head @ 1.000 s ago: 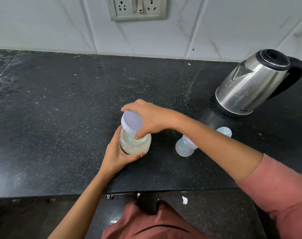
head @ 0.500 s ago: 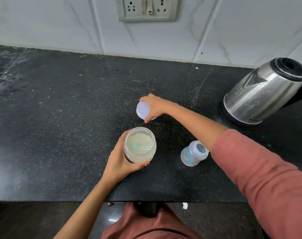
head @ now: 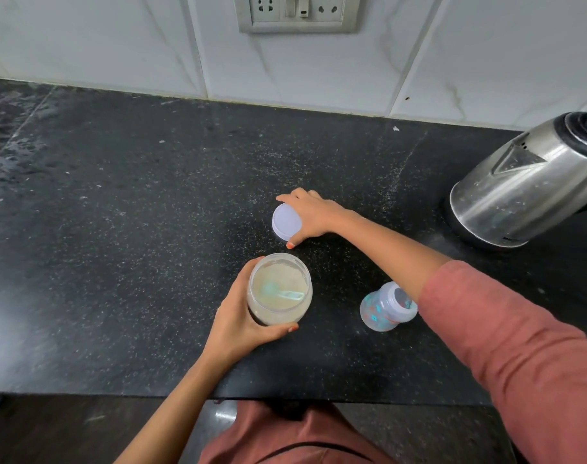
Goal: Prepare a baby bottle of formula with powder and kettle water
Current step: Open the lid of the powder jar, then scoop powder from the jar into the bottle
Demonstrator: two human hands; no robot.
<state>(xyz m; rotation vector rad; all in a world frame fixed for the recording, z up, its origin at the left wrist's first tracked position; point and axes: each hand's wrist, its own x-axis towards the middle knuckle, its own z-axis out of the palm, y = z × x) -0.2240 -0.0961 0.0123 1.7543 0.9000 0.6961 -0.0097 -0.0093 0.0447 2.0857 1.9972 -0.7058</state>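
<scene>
A clear jar of pale formula powder (head: 278, 289) stands open on the black counter, a turquoise scoop (head: 280, 293) lying in the powder. My left hand (head: 238, 324) grips the jar from its left and front. Behind the jar, my right hand (head: 310, 216) holds the white lid (head: 286, 224) by its rim, down on or just above the counter. An open baby bottle (head: 387, 308) with coloured prints stands to the right of the jar, partly under my right forearm. A steel kettle (head: 526, 192) sits at the far right.
The black speckled counter (head: 134, 229) stretches left, with a wet patch at its far left. A white tiled wall with a socket plate (head: 297, 11) runs behind. The counter's front edge lies just below my left wrist.
My right hand lifted the lid off the jar and carried it back to the counter behind the jar. The left hand stayed on the jar.
</scene>
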